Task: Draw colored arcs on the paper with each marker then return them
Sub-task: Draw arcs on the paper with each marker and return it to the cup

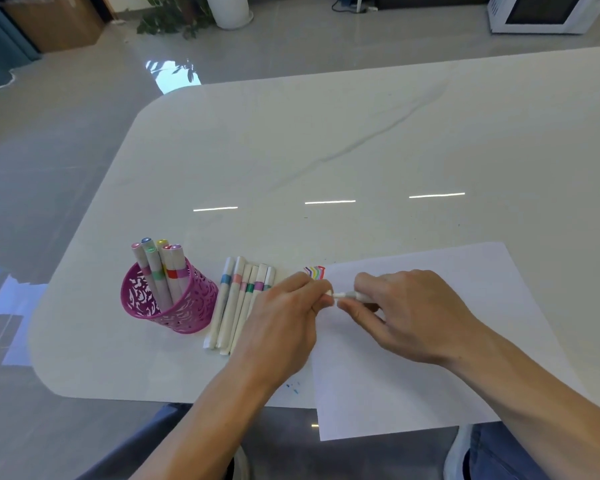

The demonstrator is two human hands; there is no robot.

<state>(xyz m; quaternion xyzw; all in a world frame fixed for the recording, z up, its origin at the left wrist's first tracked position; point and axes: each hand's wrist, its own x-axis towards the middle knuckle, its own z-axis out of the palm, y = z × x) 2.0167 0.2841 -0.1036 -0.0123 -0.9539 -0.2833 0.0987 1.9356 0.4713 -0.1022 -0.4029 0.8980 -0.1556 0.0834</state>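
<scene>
Both hands, left hand (284, 313) and right hand (406, 313), pinch one marker (349, 296) over the paper's (430, 375) top-left corner, by several arcs (315, 272). Six markers (238, 303) lie beside the cup (167, 299), six inside: roughly halfway.

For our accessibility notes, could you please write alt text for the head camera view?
Both hands, left hand and right hand, hold a white marker over the top left corner of a white paper sheet, just below nested coloured arcs. To the left, a row of markers lies on the white table beside a pink cut-out pen cup holding more.
</scene>
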